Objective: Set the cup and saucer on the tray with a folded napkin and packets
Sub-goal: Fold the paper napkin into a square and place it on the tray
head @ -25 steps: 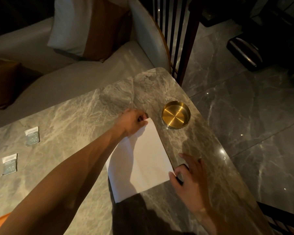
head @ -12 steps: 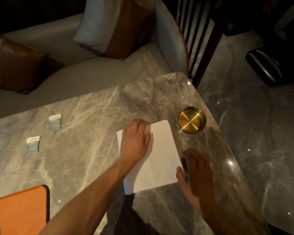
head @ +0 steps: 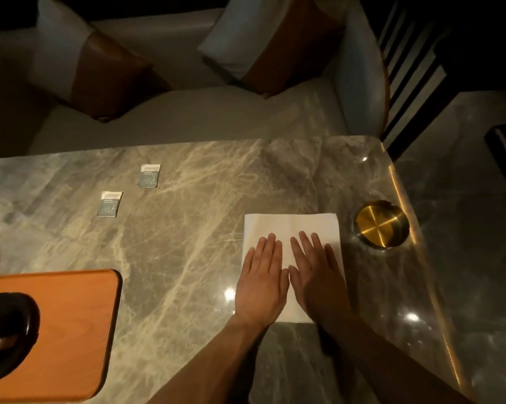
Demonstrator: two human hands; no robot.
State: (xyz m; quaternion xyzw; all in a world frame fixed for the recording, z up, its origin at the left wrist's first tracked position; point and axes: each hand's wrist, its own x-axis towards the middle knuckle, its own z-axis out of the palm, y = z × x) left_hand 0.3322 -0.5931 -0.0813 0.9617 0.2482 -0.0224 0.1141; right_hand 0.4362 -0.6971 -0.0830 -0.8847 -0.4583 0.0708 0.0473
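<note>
At the far left edge a dark saucer [head: 11, 336] sits on the orange wooden tray [head: 80, 330], cut off by the frame; something pale and rounded rests on it at the very edge, too cropped to identify as the cup. The tray lies on the near-left part of the grey marble bench [head: 187, 199], its rounded corner pointing toward the middle.

Further back and a little to the right, two small packets lie flat on the stone — the nearer packet [head: 109, 204] and, just beyond and right of it, the farther packet [head: 149, 176]. They are near each other but not touching, and well apart from the tray.

Right of centre, the white napkin [head: 292, 228] lies spread on the bench with a faint crease running down its middle. Both hands press on its near half, side by side. The left hand [head: 260, 281] lies palm down with its fingers [head: 268, 249] straight and together, gripping nothing. The right hand [head: 319, 278] lies flat in the same way, fingers extended, its thumb touching the left hand's thumb.

Just beside the napkin's right edge stands a round brass ashtray [head: 381, 224] — near the bench's right rim. Behind the bench runs a pale sofa [head: 187, 118] with two white-and-brown cushions.
</note>
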